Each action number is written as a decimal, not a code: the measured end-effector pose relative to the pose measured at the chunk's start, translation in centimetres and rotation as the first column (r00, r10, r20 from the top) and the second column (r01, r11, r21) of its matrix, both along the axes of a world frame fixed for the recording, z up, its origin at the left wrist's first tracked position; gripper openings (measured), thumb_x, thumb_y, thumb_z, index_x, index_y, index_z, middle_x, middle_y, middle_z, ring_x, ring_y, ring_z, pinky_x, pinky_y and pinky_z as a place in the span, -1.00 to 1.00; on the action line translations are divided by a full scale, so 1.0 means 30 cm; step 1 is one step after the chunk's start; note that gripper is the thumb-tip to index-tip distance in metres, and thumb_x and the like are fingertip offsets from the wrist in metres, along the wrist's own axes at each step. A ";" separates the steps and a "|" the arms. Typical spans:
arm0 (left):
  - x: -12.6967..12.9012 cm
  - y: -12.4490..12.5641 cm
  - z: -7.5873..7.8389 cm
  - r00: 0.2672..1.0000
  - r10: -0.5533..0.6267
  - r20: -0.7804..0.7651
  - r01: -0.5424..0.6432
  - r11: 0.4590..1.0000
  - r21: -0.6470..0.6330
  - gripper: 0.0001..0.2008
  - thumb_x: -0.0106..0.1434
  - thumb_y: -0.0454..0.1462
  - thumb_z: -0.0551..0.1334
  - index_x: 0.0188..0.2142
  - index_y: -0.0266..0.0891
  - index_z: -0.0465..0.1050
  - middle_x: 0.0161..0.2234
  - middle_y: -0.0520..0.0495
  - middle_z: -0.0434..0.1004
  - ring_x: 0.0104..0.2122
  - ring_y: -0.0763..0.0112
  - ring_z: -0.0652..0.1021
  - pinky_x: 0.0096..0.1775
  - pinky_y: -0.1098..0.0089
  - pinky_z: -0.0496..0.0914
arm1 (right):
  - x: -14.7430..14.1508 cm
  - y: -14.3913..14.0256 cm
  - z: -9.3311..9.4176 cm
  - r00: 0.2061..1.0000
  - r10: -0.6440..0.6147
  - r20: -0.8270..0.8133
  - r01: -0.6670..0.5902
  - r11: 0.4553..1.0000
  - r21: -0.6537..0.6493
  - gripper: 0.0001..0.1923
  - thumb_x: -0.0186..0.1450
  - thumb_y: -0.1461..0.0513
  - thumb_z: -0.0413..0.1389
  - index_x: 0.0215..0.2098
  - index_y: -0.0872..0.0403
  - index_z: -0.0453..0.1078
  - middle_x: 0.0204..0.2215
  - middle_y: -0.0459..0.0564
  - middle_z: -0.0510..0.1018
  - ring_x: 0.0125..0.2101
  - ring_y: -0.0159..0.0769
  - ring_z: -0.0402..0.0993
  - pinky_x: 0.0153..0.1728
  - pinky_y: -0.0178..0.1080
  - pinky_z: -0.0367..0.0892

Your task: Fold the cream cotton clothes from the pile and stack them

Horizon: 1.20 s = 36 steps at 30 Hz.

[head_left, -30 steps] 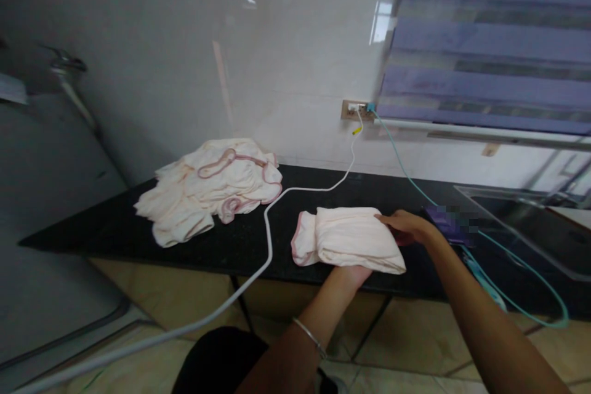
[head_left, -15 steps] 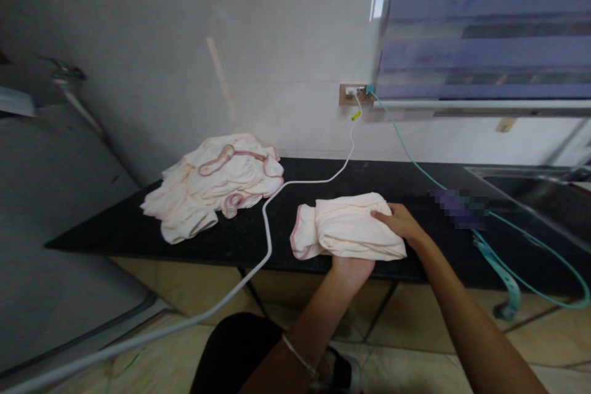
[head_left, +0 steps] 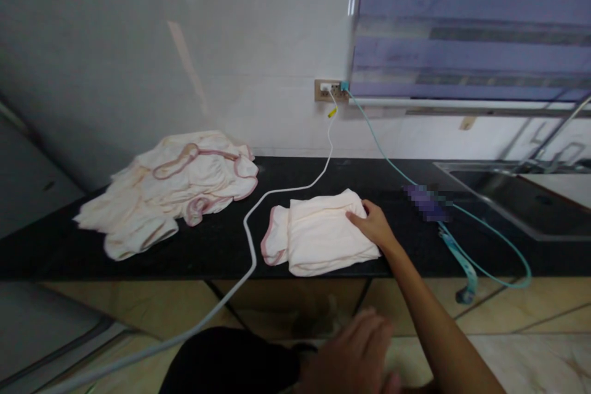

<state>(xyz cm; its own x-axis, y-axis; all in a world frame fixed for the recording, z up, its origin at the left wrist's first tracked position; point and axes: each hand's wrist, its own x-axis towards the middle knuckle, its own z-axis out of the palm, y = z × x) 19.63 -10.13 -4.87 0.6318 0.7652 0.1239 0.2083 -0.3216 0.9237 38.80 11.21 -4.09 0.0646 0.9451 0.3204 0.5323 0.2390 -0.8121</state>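
The left hand (head_left: pixel 353 345), blurred, had come out from under the folded cloth (head_left: pixel 327 234), leaving 1 hand in contact. The cloth lay on the counter (head_left: pixel 212 252), by its front edge. The right hand (head_left: pixel 373 225) gripped its right side, thumb on top, fingers partly hidden; the left, fingers extended, held nothing visible.

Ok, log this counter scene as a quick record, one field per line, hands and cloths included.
Right hand: holds folded cloth at its right end
Left hand: apart from the cloth, blurred
Folded cloth: on black counter, pink trim at left end
Crumpled cloth: left of folded cloth
White cable: passes between cloths, plugged into outlet
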 end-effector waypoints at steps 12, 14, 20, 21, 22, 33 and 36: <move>0.005 0.636 0.083 0.737 0.527 -0.424 -0.046 0.664 0.747 -0.49 0.45 -0.01 0.08 0.30 -0.10 0.34 0.36 -0.08 0.30 0.37 -0.06 0.23 0.36 -0.08 0.08 | 0.019 0.010 -0.029 0.936 -0.351 -0.038 0.352 0.920 0.171 -0.67 0.16 0.01 0.13 -0.28 0.10 0.44 -0.34 0.07 0.59 -0.35 -0.19 0.45 -0.26 -0.19 0.30; -0.045 0.658 0.086 0.704 0.592 -0.392 -0.108 0.635 0.765 -0.52 0.46 0.01 0.08 0.24 -0.10 0.40 0.33 -0.12 0.34 0.33 -0.07 0.28 0.32 -0.12 0.13 | 0.021 0.010 -0.029 0.936 -0.351 -0.034 0.351 0.922 0.165 -0.67 0.16 0.01 0.13 -0.29 0.10 0.43 -0.35 0.07 0.59 -0.37 -0.19 0.44 -0.28 -0.19 0.31; -0.269 0.712 0.112 0.558 0.784 -0.272 -0.388 0.537 0.749 -0.62 0.46 -0.11 0.05 0.04 -0.34 0.42 0.07 -0.31 0.47 0.06 0.08 0.48 0.09 0.15 0.40 | 0.014 -0.010 -0.016 0.898 -0.439 -0.027 0.434 0.873 0.222 -0.67 0.18 0.07 0.16 -0.19 0.11 0.41 -0.29 0.08 0.53 -0.30 -0.17 0.44 -0.20 -0.15 0.35; -0.301 0.714 0.107 0.526 0.805 -0.276 -0.418 0.527 0.740 -0.64 0.46 -0.11 0.05 0.01 -0.35 0.42 0.02 -0.30 0.48 0.02 0.08 0.49 0.06 0.17 0.41 | 0.012 -0.015 -0.013 0.882 -0.470 -0.013 0.457 0.851 0.258 -0.66 0.18 0.09 0.15 -0.15 0.12 0.41 -0.26 0.09 0.51 -0.28 -0.16 0.43 -0.17 -0.13 0.36; -0.325 0.714 0.100 0.493 0.821 -0.289 -0.441 0.522 0.730 -0.64 0.46 -0.10 0.04 -0.02 -0.34 0.42 -0.02 -0.29 0.49 0.00 0.08 0.49 0.04 0.18 0.41 | 0.010 -0.021 -0.009 0.867 -0.499 0.003 0.474 0.827 0.303 -0.65 0.19 0.11 0.15 -0.11 0.13 0.40 -0.22 0.11 0.48 -0.24 -0.15 0.42 -0.14 -0.12 0.37; -0.268 0.842 0.117 0.548 0.754 -0.363 -0.702 0.650 0.290 -0.58 0.14 0.07 0.29 -0.35 -0.28 0.45 -0.03 -0.49 0.52 0.13 -0.35 0.42 0.09 -0.15 0.28 | -0.039 0.005 0.065 0.905 -0.354 0.235 0.247 0.889 0.387 -0.70 0.26 0.25 0.06 -0.05 0.11 0.45 -0.07 0.17 0.42 -0.06 -0.09 0.41 0.06 -0.04 0.36; -0.255 0.881 0.118 0.682 0.720 -0.124 -0.721 0.691 0.046 -0.78 0.01 -0.18 0.36 -0.50 -0.20 0.34 -0.28 -0.26 0.58 -0.02 -0.12 0.54 -0.02 0.11 0.37 | -0.099 0.019 0.104 0.917 -0.184 0.355 0.056 0.938 0.341 -0.73 0.32 0.23 0.04 -0.06 0.09 0.47 -0.07 0.16 0.46 -0.05 -0.12 0.43 0.07 -0.07 0.36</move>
<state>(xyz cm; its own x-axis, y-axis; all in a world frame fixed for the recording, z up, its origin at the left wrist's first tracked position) 11.99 16.29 -1.34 -0.1061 0.9911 0.0800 0.4840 -0.0188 0.8748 35.84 11.78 -0.97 -0.0144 0.7813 0.6239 0.8225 0.3641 -0.4370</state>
